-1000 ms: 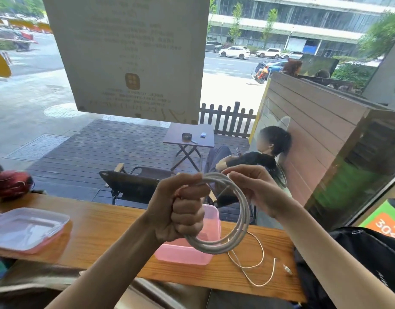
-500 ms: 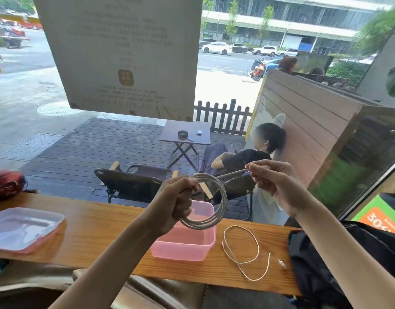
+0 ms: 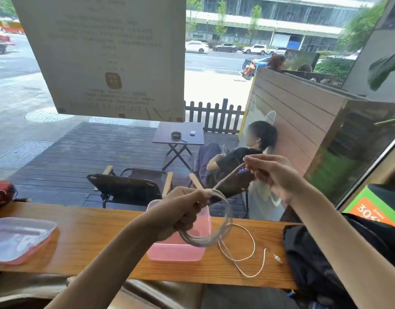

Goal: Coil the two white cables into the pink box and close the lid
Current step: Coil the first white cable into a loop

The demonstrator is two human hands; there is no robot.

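My left hand (image 3: 183,210) grips a coiled white cable (image 3: 223,228) above the open pink box (image 3: 176,253) on the wooden counter. The cable's free end runs up and right to my right hand (image 3: 272,172), which pinches it near a purple-tipped plug. A second, thinner white cable (image 3: 248,257) lies in loose loops on the counter just right of the box, its plug pointing right. The clear lid (image 3: 18,237) lies flat at the counter's left end.
A black bag (image 3: 326,259) sits at the counter's right end. A dark red object (image 3: 0,192) rests at the far left. The counter (image 3: 91,237) runs along a window, behind which a person sits on a deck with chairs.
My right hand has drawn away up and to the right, stretching the cable's end out from the coil. The coil in my left hand looks smaller and hangs lower over the box.
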